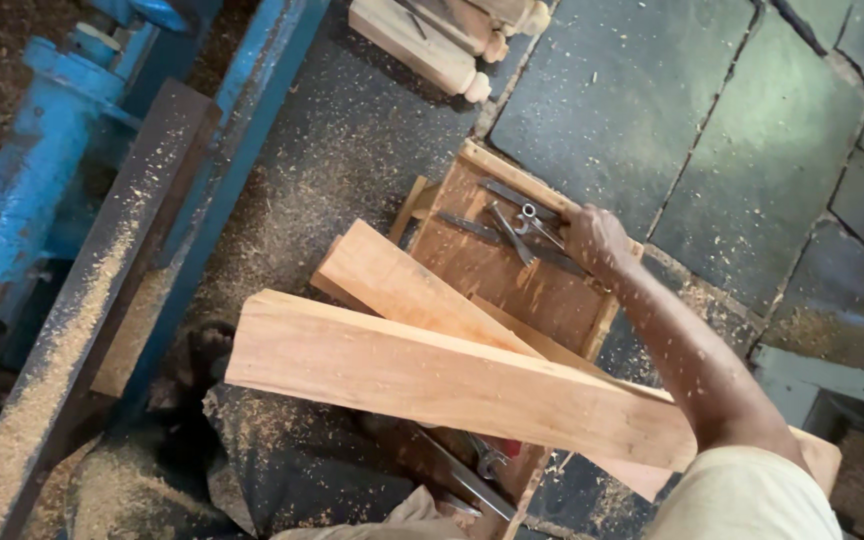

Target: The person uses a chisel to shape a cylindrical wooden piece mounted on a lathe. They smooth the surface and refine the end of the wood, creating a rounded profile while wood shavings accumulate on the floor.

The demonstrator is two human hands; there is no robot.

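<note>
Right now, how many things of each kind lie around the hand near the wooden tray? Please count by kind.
Long wooden planks: 2
Wooden tray: 1
Metal tools in the tray, under the right hand: about 3, they overlap
Turned wooden pieces at the top: at least 2
Blue machine: 1
Total: about 9

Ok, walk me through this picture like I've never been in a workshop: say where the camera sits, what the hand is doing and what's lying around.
The camera sits on the person's head and looks down. Only the right hand shows, reaching to the metal tools in a shallow wooden tray on the floor; whether it grips anything I cannot tell. Two wooden planks lie across the tray's near end. At the left stands a blue machine with a sawdust-covered rail. Turned wooden pieces lie at the top on the dark stone floor.
</note>
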